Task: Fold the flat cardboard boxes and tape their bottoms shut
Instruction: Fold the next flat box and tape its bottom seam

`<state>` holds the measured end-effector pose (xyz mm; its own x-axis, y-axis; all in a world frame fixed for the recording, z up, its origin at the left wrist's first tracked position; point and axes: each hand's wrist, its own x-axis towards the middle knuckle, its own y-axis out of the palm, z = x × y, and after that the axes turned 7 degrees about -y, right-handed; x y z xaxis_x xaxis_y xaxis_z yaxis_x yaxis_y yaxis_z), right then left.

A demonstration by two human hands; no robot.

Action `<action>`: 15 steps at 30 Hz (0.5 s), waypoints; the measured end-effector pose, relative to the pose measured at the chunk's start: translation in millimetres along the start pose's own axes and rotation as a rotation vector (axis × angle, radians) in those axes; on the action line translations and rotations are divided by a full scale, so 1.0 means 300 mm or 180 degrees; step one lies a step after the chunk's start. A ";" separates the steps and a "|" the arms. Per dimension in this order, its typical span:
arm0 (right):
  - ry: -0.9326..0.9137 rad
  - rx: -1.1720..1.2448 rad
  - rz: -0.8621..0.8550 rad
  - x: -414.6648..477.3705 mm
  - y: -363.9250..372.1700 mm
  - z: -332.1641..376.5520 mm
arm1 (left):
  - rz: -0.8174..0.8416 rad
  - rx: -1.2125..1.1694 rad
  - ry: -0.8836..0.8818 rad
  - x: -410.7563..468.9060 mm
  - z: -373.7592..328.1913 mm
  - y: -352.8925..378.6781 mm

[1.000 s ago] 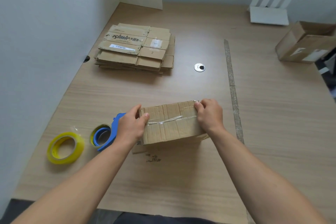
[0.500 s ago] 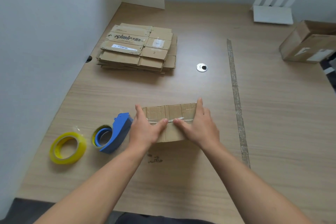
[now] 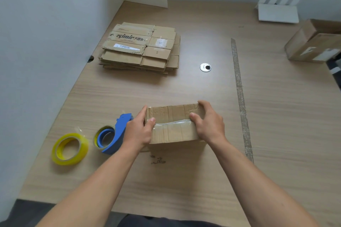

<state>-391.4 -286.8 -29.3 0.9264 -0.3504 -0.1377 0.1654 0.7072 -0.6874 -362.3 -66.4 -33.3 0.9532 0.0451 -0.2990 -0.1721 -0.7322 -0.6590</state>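
Both hands are gripping a small brown cardboard box standing bottom-up on the pale wood-grain bench: the left hand is closing its grip on the left end, the right hand on the right end, thumbs pressing a clear tape strip along the seam. This bottom looks sealed. A stack of flattened brown cardboard boxes, printed "simir", is waiting unfolded near the wall.

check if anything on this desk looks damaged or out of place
A long strip of worn, grubby tape is stuck straight onto the desk right of the box, looking like leftover residue. The box is creased, and its clear seam tape is wrinkled between the left hand and right hand.
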 end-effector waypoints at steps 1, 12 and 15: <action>-0.0013 0.0053 -0.0013 0.001 -0.005 -0.004 | 0.0073 -0.0109 -0.0016 0.008 0.009 -0.009; 0.0185 0.1126 0.0449 -0.014 -0.047 -0.048 | 0.0773 -0.1189 -0.0414 0.013 0.047 -0.034; 0.0203 0.1242 0.0052 -0.042 -0.018 -0.051 | 0.0570 -0.0721 -0.0197 -0.019 0.044 0.005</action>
<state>-409.3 -295.5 -34.9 0.9092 -0.3659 -0.1988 0.2782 0.8890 -0.3637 -371.4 -58.7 -41.6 0.8944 -0.0623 -0.4429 -0.2698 -0.8649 -0.4232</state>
